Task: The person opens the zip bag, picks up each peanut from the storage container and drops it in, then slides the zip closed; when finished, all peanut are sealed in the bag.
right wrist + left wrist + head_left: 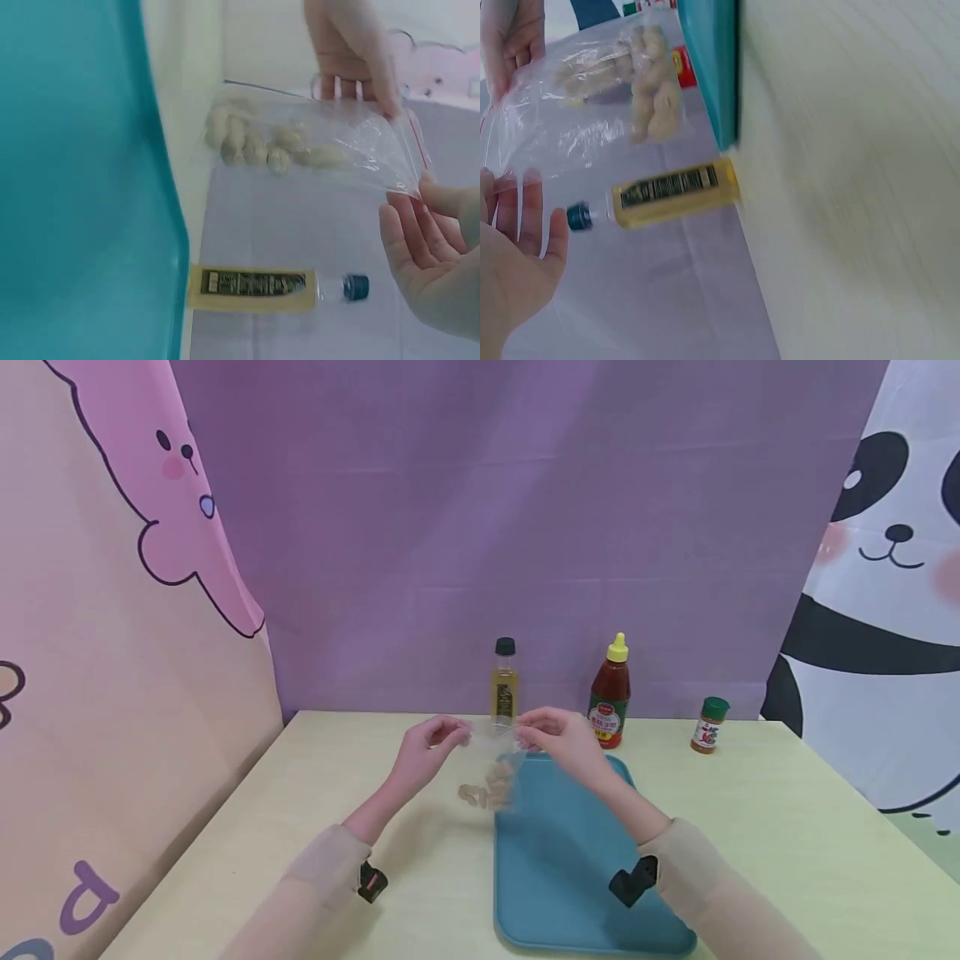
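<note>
Between both hands hangs a clear zip bag (pixel 486 747) with several tan, knobbly pieces that look like unshelled peanuts (pixel 255 142) in its bottom. My left hand (pixel 423 752) pinches one top corner between thumb and fingers. The opposite top corner is pinched by my right hand (pixel 566 745). A red line runs along the bag's upper edge in the right wrist view. The bag is held up over the left edge of a blue tray (pixel 585 868), and its lower part overlaps the tray's far left corner in the head view.
Behind the bag stands an oil bottle (pixel 505 689) with a dark cap. To its right are a red sauce bottle (pixel 610 697) with a yellow nozzle and a small green-capped jar (pixel 709 727). A purple cloth (pixel 450 527) hangs behind the pale table (pixel 772 843).
</note>
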A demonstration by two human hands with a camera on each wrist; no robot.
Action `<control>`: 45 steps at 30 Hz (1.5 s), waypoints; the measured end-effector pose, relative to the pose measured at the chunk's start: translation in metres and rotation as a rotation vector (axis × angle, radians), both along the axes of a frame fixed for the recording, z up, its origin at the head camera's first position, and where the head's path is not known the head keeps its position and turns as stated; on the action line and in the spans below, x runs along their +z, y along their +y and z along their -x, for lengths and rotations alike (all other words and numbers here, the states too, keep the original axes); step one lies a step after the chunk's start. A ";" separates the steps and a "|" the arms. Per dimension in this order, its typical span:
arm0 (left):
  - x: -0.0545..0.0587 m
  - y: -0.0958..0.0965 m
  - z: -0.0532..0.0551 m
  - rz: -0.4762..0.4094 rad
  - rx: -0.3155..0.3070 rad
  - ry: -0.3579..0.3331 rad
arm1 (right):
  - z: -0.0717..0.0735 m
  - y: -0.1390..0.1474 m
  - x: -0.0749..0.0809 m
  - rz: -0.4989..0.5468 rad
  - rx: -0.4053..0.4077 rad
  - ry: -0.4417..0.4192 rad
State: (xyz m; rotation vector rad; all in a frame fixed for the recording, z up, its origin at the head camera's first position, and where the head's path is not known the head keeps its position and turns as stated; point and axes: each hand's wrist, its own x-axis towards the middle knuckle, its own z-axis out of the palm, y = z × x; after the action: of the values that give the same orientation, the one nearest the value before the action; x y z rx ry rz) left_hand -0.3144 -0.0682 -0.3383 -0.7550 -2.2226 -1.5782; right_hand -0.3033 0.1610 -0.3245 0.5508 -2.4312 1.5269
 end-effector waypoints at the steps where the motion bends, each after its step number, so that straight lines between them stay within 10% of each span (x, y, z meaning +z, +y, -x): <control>1: 0.002 0.005 -0.001 -0.012 -0.006 -0.004 | 0.000 0.005 0.002 0.001 -0.012 -0.019; 12: -0.011 0.037 0.004 -0.146 -0.104 -0.146 | 0.004 0.038 -0.006 -0.014 -0.108 -0.182; 45: -0.033 0.051 0.018 -0.169 -0.166 -0.195 | -0.004 0.038 -0.007 -0.168 0.009 0.032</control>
State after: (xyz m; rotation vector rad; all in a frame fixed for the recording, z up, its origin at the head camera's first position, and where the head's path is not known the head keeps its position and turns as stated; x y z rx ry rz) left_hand -0.3327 -0.0175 -0.3709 -0.7843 -2.1670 -1.9686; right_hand -0.2995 0.1993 -0.3317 0.6123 -2.5501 1.3140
